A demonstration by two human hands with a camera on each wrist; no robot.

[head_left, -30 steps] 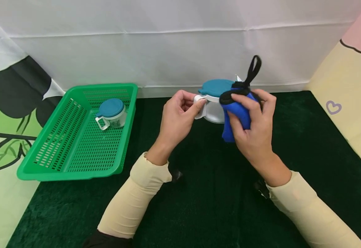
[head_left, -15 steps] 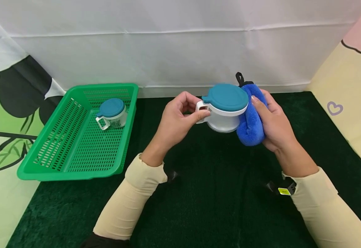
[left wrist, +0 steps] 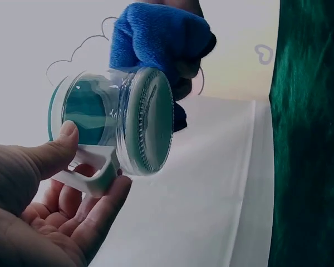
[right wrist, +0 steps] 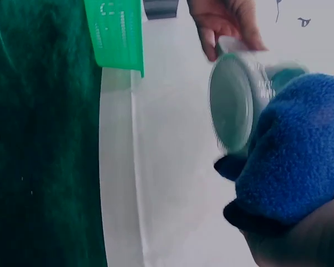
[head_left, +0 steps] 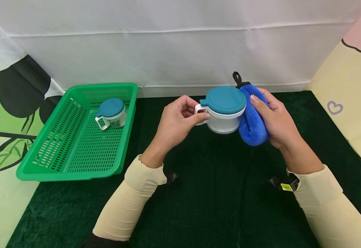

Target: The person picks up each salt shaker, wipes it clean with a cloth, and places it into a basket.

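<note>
My left hand grips the white handle of a clear jar with a blue lid. In the left wrist view the thumb lies on top of the handle and the jar's round base faces the camera. A folded blue plush cloth with black trim and a black loop is held in my right hand, thumb on its near side. The cloth presses along the jar's right side. In the right wrist view the cloth hides part of the jar.
To the left stands a green perforated basket. Inside it sits a similar lidded jar with a white handle. Dark green cloth covers the table, and a white curtain hangs behind.
The right hand has turned and moved from the jar's front to its right side, taking the cloth along. The jar has tipped toward the camera, showing more of its lid.
</note>
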